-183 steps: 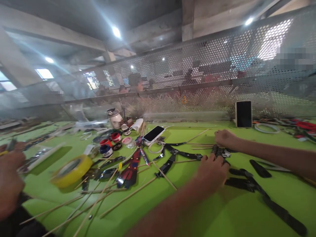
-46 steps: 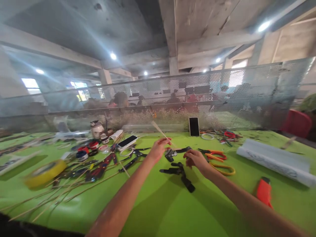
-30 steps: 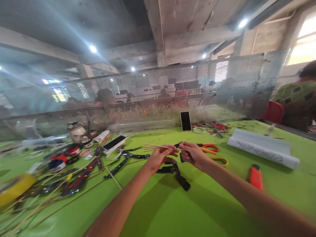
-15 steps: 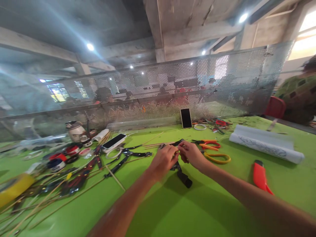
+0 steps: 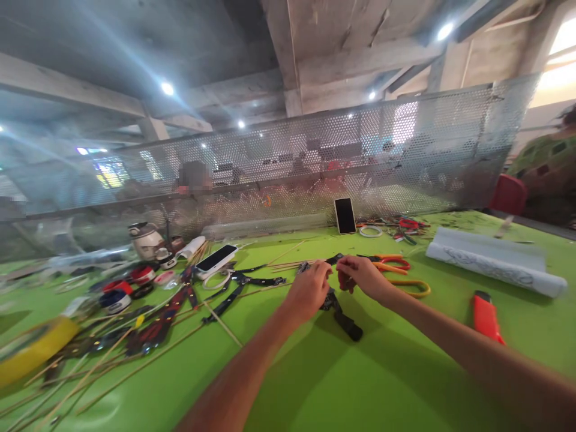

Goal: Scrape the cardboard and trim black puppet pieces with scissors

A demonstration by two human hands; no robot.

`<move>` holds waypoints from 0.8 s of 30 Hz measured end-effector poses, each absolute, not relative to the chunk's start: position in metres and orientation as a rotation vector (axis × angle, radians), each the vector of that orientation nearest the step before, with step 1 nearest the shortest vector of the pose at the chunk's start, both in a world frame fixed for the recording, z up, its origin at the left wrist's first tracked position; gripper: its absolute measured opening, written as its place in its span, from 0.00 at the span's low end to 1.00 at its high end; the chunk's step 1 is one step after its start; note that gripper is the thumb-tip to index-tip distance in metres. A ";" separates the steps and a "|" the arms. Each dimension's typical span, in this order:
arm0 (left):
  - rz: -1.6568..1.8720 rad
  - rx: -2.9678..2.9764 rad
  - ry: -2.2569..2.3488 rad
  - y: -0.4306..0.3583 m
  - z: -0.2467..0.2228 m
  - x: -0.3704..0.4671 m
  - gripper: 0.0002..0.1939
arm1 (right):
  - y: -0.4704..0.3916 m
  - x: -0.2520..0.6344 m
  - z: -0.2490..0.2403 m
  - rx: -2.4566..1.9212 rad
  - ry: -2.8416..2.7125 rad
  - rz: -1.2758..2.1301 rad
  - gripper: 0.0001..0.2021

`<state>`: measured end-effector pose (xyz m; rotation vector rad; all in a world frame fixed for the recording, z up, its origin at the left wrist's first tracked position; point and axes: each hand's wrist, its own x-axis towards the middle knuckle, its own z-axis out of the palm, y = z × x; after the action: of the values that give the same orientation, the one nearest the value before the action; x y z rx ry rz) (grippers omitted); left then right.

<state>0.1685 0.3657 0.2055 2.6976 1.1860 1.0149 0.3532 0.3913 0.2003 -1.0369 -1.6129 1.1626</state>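
Green table (image 5: pixel 387 378) bears black piece (image 5: pixel 348 326) near left hand (image 5: pixel 310 289), right hand (image 5: pixel 363 277); fingers' hold unclear.

Bare left hand (image 5: pixel 310 291) and bare right hand (image 5: pixel 363 276), on long, slim bare forearms.
The uncovered left forearm (image 5: pixel 258 351) and the uncovered right forearm (image 5: pixel 454 333) have smooth, even outlines, broad toward the edges of the view and tapering to narrow wrists. The fingers (image 5: pixel 321 269) are slender; nails and finer marks are too small and blurred to tell. Both forearms darken into shadow at their near ends.
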 end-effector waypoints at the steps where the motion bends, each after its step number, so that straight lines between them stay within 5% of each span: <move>1: 1.048 2.675 1.210 0.366 0.206 0.167 0.12 | 0.391 0.354 0.201 -1.038 -1.640 1.174 0.15; 24: 1.248 2.629 1.175 0.369 0.196 0.170 0.02 | 0.383 0.343 0.197 -1.071 -1.808 1.169 0.13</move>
<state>0.1697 0.3694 0.1955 2.6288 1.1752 1.2480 0.3428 0.3835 0.1968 -1.0713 -1.8082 1.1695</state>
